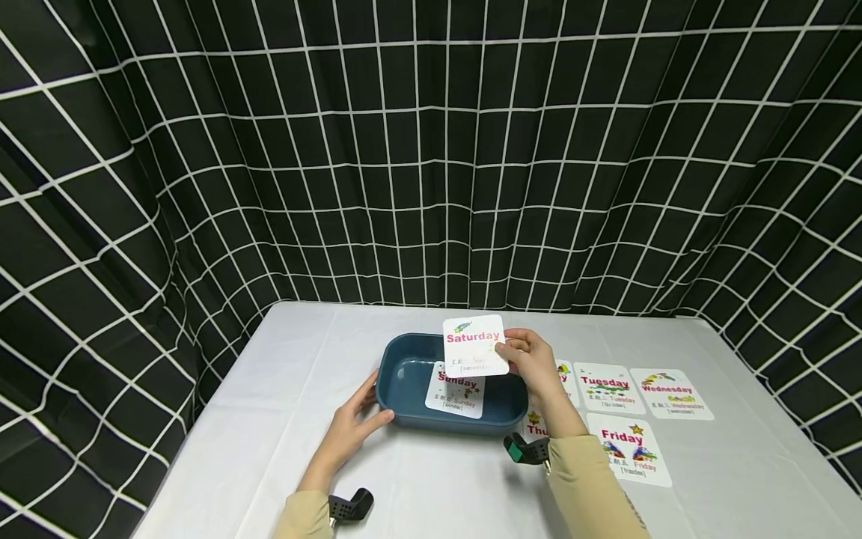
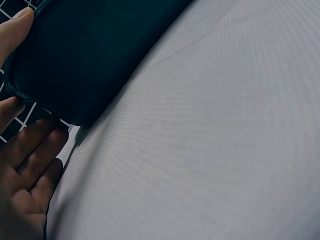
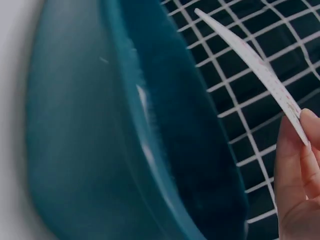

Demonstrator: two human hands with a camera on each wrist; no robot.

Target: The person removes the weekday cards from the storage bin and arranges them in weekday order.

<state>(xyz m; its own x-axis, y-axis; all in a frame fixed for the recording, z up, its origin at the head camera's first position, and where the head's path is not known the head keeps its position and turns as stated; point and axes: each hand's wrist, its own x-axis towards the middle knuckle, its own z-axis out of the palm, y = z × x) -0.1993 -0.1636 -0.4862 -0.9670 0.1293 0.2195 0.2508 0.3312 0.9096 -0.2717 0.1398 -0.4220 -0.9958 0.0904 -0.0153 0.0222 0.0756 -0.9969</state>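
Note:
A dark blue oblong plastic box [image 1: 444,425] stands on the white-covered table. At its left end my left hand [image 1: 350,428] holds it, thumb at the front rim and fingers along the end wall; in the left wrist view the lower fingers [image 2: 37,150] spread beside the box's corner. My right hand [image 1: 535,363] pinches the right edge of a white "Saturday" card [image 1: 471,344] between thumb and fingers, above the box. Seen edge-on in the right wrist view, that card [image 3: 255,62] bows slightly. Inside the box lies a "Sunday" card [image 1: 454,400], its top partly covered by the raised card.
Right of the box lie the "Tuesday" card [image 1: 609,389], "Wednesday" card [image 1: 672,394] and "Friday" card [image 1: 633,449]. The "Thursday" card [image 1: 534,425] and another card [image 1: 566,378] are partly hidden by the right arm. A black curtain [image 1: 444,187] with white grid lines surrounds the table.

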